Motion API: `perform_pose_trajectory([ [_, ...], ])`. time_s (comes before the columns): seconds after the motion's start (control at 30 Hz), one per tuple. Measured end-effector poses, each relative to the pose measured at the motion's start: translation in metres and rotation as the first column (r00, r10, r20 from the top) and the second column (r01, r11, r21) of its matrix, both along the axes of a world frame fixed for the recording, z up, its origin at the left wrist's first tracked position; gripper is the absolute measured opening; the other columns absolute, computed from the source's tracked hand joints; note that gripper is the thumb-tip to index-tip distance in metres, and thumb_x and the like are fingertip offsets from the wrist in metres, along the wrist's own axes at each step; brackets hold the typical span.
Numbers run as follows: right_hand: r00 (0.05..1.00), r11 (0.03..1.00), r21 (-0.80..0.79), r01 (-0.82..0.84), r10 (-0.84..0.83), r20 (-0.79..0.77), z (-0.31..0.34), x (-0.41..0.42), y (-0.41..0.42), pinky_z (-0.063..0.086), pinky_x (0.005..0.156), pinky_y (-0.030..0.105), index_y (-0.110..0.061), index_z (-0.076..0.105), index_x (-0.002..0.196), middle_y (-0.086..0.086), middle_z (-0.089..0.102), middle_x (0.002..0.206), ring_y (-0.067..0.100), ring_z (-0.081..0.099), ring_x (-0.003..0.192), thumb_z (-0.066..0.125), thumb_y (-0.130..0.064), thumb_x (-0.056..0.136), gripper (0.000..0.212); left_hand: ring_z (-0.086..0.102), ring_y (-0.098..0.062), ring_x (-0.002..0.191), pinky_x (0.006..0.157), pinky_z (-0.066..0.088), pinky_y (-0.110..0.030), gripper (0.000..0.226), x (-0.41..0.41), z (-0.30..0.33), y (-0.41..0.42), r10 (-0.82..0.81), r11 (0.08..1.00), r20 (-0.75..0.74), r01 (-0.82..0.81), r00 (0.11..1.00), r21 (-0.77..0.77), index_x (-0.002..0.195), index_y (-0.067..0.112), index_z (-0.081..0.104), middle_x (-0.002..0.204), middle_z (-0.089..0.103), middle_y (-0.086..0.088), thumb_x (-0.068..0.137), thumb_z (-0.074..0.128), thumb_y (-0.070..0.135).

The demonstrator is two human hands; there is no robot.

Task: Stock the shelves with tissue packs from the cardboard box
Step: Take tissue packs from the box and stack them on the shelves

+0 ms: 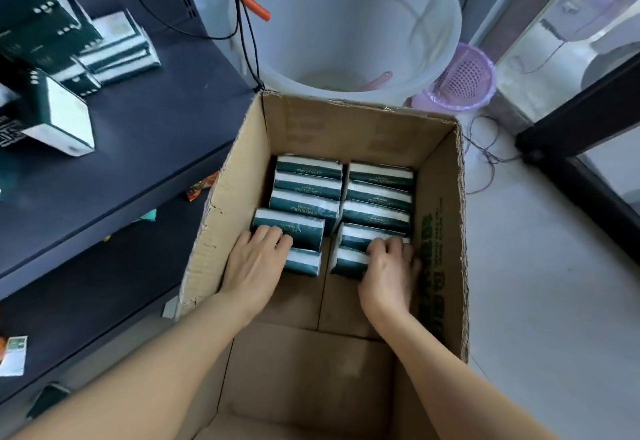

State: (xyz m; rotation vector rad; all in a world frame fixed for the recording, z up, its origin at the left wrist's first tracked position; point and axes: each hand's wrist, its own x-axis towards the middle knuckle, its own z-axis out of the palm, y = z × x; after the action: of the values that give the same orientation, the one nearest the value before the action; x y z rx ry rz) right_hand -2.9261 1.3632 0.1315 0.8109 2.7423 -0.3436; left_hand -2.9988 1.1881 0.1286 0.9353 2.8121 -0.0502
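Note:
An open cardboard box point(440, 218) stands on the floor with two rows of dark green and white tissue packs point(377, 197) at its far end. Both my hands reach down into it. My left hand point(258, 259) grips a pack lifted out of the left row point(294, 228), fingers curled over its near edge. My right hand point(389, 268) grips a near pack of the right row point(360, 242), fingers hooked over its top. Several packs point(117, 48) lie stacked on the dark shelf point(156, 128) to the left.
A large white plastic bucket point(346, 24) stands behind the box, with black cables and an orange hose over it. A purple mesh basket point(460, 79) sits to its right. A dark glass-door frame point(581, 134) lies at the right. Lower shelves hold small colourful items.

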Motion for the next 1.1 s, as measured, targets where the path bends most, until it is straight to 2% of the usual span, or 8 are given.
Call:
perform_pose_trajectory([
  [0.13, 1.0, 1.0, -0.025, -0.018, 0.018, 0.011, 0.021, 0.004, 0.0, 0.025, 0.103, 0.037, -0.016, 0.05, 0.118, 0.004, 0.052, 0.123, 0.024, 0.04, 0.119, 0.057, -0.005, 0.084, 0.036, 0.054, -0.019, 0.103, 0.072, 0.036, -0.028, 0.042, 0.008, 0.021, 0.002, 0.062, 0.998, 0.091, -0.062, 0.994, -0.001, 0.119, 0.017, 0.049, 0.109, 0.059, 0.002, 0.082, 0.064, 0.006],
  [0.2, 1.0, 0.999, -0.043, -0.015, 0.015, -0.002, 0.042, 0.005, 0.001, 0.024, 0.106, 0.036, -0.019, 0.047, 0.118, 0.0, 0.056, 0.12, 0.021, 0.044, 0.118, 0.056, -0.008, 0.087, 0.034, 0.049, -0.017, 0.109, 0.07, 0.035, -0.028, 0.036, 0.01, 0.04, 0.002, 0.115, 0.993, 0.097, -0.118, 0.989, 0.027, 0.124, 0.02, 0.041, 0.116, 0.054, 0.003, 0.091, 0.054, 0.011],
  [0.37, 0.997, 0.996, -0.089, -0.011, 0.005, -0.073, 0.118, 0.004, 0.003, 0.028, 0.103, 0.036, -0.021, 0.046, 0.123, 0.0, 0.056, 0.121, 0.021, 0.049, 0.116, 0.049, -0.017, 0.094, 0.03, 0.05, -0.019, 0.111, 0.075, 0.043, -0.034, 0.029, 0.004, 0.118, -0.008, 0.264, 0.935, 0.188, -0.299, 0.946, 0.191, 0.119, 0.025, 0.048, 0.119, 0.054, 0.007, 0.091, 0.057, 0.027],
  [0.53, 0.989, 0.971, -0.238, -0.026, -0.01, -0.147, 0.213, 0.005, -0.004, 0.043, 0.08, 0.033, -0.02, 0.053, 0.121, 0.007, 0.058, 0.116, 0.025, 0.053, 0.102, 0.049, -0.017, 0.092, 0.029, 0.059, -0.026, 0.1, 0.076, 0.047, -0.033, 0.021, -0.003, 0.207, -0.034, 0.292, 0.878, 0.203, -0.346, 0.935, 0.332, 0.105, 0.025, 0.058, 0.11, 0.063, 0.005, 0.086, 0.063, 0.032],
  [0.7, 0.958, 0.97, -0.227, -0.086, 0.018, -0.288, 0.315, 0.016, -0.02, 0.035, 0.075, 0.025, -0.019, 0.051, 0.126, 0.007, 0.059, 0.12, 0.025, 0.053, 0.107, 0.053, -0.019, 0.092, 0.035, 0.062, -0.028, 0.092, 0.079, 0.051, -0.038, 0.012, -0.001, 0.299, -0.065, 0.276, 0.803, 0.29, -0.385, 0.916, 0.454, 0.094, 0.023, 0.062, 0.095, 0.067, -0.002, 0.084, 0.065, 0.028],
  [0.87, 0.896, 0.964, -0.163, -0.211, 0.124, -0.426, 0.404, 0.024, -0.04, 0.039, 0.075, 0.026, -0.017, 0.056, 0.117, 0.005, 0.063, 0.109, 0.023, 0.055, 0.098, 0.056, -0.022, 0.091, 0.027, 0.06, -0.025, 0.09, 0.078, 0.049, -0.033, 0.008, 0.012, 0.392, -0.1, 0.289, 0.766, 0.213, -0.359, 0.933, 0.534, 0.092, 0.023, 0.065, 0.091, 0.065, -0.001, 0.085, 0.063, 0.028],
  [0.97, 0.848, 0.95, -0.108, -0.293, 0.206, -0.489, 0.449, 0.027, -0.055, 0.033, 0.068, 0.026, -0.016, 0.058, 0.111, -0.001, 0.057, 0.095, 0.017, 0.048, 0.086, 0.056, -0.021, 0.091, 0.021, 0.06, -0.024, 0.086, 0.076, 0.048, -0.033, 0.011, 0.028, 0.439, -0.127, 0.333, 0.739, 0.19, -0.381, 0.923, 0.556, 0.091, 0.02, 0.065, 0.085, 0.063, 0.001, 0.087, 0.062, 0.03],
  [1.1, 0.78, 0.91, -0.072, -0.408, 0.307, -0.546, 0.493, 0.032, -0.081, 0.042, 0.071, 0.03, -0.016, 0.061, 0.104, 0.004, 0.064, 0.094, 0.022, 0.054, 0.083, 0.056, -0.021, 0.09, 0.016, 0.06, -0.019, 0.084, 0.075, 0.046, -0.031, 0.007, 0.062, 0.487, -0.169, 0.441, 0.67, 0.159, -0.442, 0.883, 0.597, 0.086, 0.024, 0.065, 0.081, 0.065, 0.005, 0.086, 0.062, 0.029],
])
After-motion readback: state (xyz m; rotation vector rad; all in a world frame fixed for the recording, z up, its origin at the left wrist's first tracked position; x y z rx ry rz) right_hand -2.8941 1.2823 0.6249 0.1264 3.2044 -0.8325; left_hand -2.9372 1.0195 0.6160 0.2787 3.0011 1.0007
